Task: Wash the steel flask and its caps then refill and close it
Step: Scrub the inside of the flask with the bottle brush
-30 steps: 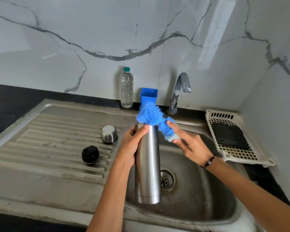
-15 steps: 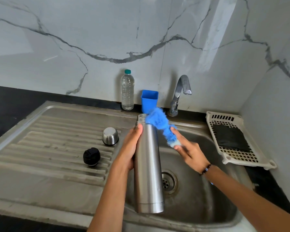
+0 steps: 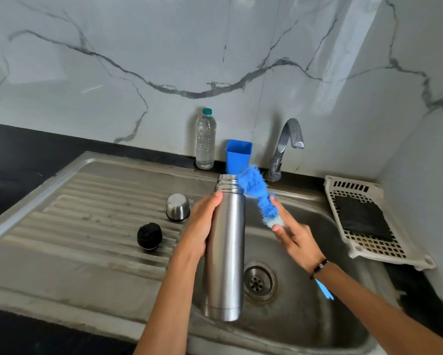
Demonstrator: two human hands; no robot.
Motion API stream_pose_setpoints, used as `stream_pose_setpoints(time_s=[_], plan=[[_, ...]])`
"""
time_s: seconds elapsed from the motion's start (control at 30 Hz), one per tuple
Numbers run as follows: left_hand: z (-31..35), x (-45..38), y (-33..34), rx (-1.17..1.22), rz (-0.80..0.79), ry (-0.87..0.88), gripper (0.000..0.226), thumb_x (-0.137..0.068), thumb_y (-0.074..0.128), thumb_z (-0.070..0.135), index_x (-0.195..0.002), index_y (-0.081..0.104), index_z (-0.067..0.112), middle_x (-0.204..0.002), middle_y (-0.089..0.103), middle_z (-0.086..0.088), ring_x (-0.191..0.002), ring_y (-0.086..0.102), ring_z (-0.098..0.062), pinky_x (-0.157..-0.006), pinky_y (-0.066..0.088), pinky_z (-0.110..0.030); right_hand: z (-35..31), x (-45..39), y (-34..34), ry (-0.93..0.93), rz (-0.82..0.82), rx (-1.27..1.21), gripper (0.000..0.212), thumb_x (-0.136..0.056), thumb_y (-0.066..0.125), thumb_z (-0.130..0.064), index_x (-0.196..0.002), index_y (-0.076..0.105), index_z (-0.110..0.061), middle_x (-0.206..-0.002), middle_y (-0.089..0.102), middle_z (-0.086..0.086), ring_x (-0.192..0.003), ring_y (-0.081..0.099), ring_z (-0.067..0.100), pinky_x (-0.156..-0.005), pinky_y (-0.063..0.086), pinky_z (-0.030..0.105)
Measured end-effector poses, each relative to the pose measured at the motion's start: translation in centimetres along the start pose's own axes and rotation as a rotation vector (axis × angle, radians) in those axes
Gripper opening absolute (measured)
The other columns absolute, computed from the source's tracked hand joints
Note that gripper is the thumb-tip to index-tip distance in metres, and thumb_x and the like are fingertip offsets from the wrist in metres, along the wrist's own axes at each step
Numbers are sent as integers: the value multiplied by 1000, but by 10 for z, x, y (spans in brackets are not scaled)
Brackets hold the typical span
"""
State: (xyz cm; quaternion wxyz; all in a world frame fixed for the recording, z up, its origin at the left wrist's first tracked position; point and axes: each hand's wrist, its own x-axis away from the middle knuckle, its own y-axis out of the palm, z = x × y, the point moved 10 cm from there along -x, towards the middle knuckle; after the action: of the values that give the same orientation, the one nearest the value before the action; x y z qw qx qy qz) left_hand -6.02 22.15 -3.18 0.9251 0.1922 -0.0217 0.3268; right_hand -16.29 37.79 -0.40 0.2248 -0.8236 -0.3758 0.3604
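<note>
Two hands work over the sink basin [image 3: 305,326]: the left hand [image 3: 202,226] wraps its fingers around the upright, uncapped steel flask [image 3: 225,252], presumably to steady its open mouth, while the right hand [image 3: 292,239] pinches the handle of the blue bottle brush [image 3: 256,190], whose bristle head sits at the flask's rim, apparently for scrubbing inside. The steel cup cap [image 3: 178,207] and the black stopper [image 3: 149,236] rest apart on the drainboard [image 3: 87,226]; whether the flask holds anything cannot be told, the plastic water bottle [image 3: 205,142] is nearly full, and the blue cup's [image 3: 238,155] contents are hidden.

One steel flask [image 3: 225,252], two caps [image 3: 178,207] [image 3: 149,236], one brush [image 3: 256,193], one plastic bottle [image 3: 205,142], one blue cup [image 3: 238,156], perhaps one dark cloth [image 3: 361,219]
</note>
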Motion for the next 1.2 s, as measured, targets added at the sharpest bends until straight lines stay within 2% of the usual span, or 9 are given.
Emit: stream_pose_setpoints(time_s=[0.1,0.23,0.37,0.5,0.63,0.8,0.93,1.0,1.2], plan=[[11,3,-6,-1,4,24,56,-72,66,53,-106,69,8,-99,72,-18,-94,67,-32,-86,51,-45,14,7,2,56,-20,30,54,-83,28,-78,-134,15,-68,-81,62,-34,-54,47,5,-64,47,20],[37,11,-13,-71,48,154,10,-86,66,21,-97,65,19,-78,73,7,-75,68,-9,-70,53,-26,-6,-8,7,53,40,-95,54,-85,40,-59,-135,21,-65,-73,62,-15,-58,45,10,-66,49,28],[62,24,-27,-191,106,272,32,-71,79,18,-100,64,23,-89,73,8,-85,67,-8,-78,53,-23,-41,-32,20,-26,90,-120,55,-83,40,-61,-135,21,-65,-74,62,-26,-56,42,2,-65,45,19],[92,46,-52,-244,195,384,34,-76,76,4,-103,61,19,-87,71,10,-79,65,2,-69,48,-13,-70,-44,44,-74,89,-105,55,-85,37,-60,-137,19,-62,-75,62,14,-56,41,6,-65,42,18],[108,81,-82,-299,305,473,42,-74,78,4,-111,60,17,-92,71,8,-83,65,-2,-77,50,-19,-92,-48,66,-130,43,-124,53,-85,33,-63,-133,12,-69,-72,62,15,-56,44,13,-69,51,31],[113,115,-121,-357,477,502,51,-69,82,15,-109,57,34,-99,69,10,-90,66,-3,-79,51,-22,-106,-51,83,-161,29,-192,53,-83,33,-69,-133,15,-68,-62,51,-4,-56,41,5,-65,40,21],[110,135,-139,-351,588,509,59,-72,80,14,-115,49,38,-107,63,14,-93,62,3,-77,49,-16,-112,-50,93,-126,10,-202,56,-77,24,-82,-130,11,-72,-110,60,-11,-66,57,-9,-68,42,14],[106,140,-143,-352,621,503,63,-72,80,15,-123,47,33,-109,61,15,-95,61,4,-78,48,-15,-112,-48,93,-103,22,-210,59,-76,24,-83,-132,13,-69,-125,60,-7,-68,60,1,-71,40,3],[99,148,-150,-379,657,507,62,-73,80,14,-111,42,46,-108,58,18,-94,58,8,-79,47,-13,-109,-46,100,-73,-1,-221,73,-76,25,-84,-141,19,-52,-94,64,-10,-58,51,-2,-67,39,-1]])
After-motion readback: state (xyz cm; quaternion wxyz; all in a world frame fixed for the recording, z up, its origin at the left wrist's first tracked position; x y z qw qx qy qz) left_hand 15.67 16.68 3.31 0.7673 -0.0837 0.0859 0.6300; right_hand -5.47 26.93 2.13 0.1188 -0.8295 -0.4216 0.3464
